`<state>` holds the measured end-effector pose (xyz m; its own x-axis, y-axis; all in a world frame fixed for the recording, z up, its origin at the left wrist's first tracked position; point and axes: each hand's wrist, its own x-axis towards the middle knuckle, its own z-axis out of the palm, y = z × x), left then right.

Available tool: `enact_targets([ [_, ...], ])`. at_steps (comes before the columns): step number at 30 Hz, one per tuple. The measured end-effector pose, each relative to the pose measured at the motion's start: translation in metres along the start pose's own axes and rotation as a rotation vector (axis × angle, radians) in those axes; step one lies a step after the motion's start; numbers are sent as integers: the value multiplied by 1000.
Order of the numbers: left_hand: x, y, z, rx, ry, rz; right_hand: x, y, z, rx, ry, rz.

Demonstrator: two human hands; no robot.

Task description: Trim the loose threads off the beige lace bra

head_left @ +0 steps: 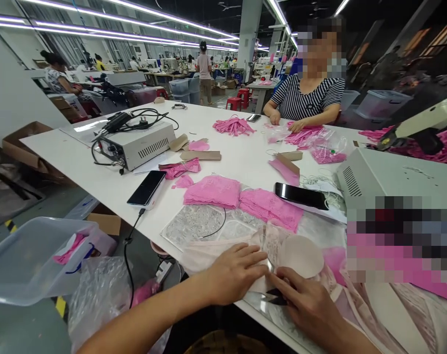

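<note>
A pale pink lace garment [300, 255] with a rounded cup lies at the table's near edge. Resting on its left part is my left hand [238, 273], palm down, its fingers bent on the fabric. My right hand [304, 295] is closed around small dark scissors [277, 296], its fingertips close to those of my left hand at the garment. Beyond the hands sit two stacks of bright pink lace pieces, a left one [212, 191] and a right one [269, 207]. Clear plastic bags [197, 223] lie beneath them.
A black phone [300, 195] lies right of the stacks, another phone [147, 188] at the left with a cable. Behind it stands a grey metal box [142, 147]. A person in a striped top [308, 101] handles pink strips across the table. A clear bin [35, 260] stands lower left.
</note>
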<state>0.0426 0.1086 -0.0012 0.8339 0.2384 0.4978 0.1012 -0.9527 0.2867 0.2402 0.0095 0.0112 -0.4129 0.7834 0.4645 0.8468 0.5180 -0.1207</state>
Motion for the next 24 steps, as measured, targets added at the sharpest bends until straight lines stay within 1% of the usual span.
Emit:
enact_targets([
  [2, 4, -5, 4, 30, -59, -31, 0, 0, 0, 8, -2, 4],
  [6, -1, -18, 3, 22, -71, -126, 0, 0, 1, 2, -3, 26],
  [12, -2, -33, -5, -52, -88, -140, 2, -2, 0, -5, -23, 45],
  [14, -2, -39, -10, -64, -80, -174, 2, -1, -1, -17, -14, 38],
  [16, -5, -43, -20, -49, -79, -256, 0, -1, 0, -30, -6, 31],
  [18, -12, -44, -33, -15, -121, -363, -3, 0, 1, -37, -5, 21],
  [20, -20, -41, -44, 11, -191, -449, -5, 2, 3, -44, 22, 17],
  [22, -29, -37, -52, 17, -233, -501, -6, 2, 4, -53, 53, 13],
  [24, -34, -35, -55, -7, -239, -533, -5, 3, 3, -69, 60, 2],
])
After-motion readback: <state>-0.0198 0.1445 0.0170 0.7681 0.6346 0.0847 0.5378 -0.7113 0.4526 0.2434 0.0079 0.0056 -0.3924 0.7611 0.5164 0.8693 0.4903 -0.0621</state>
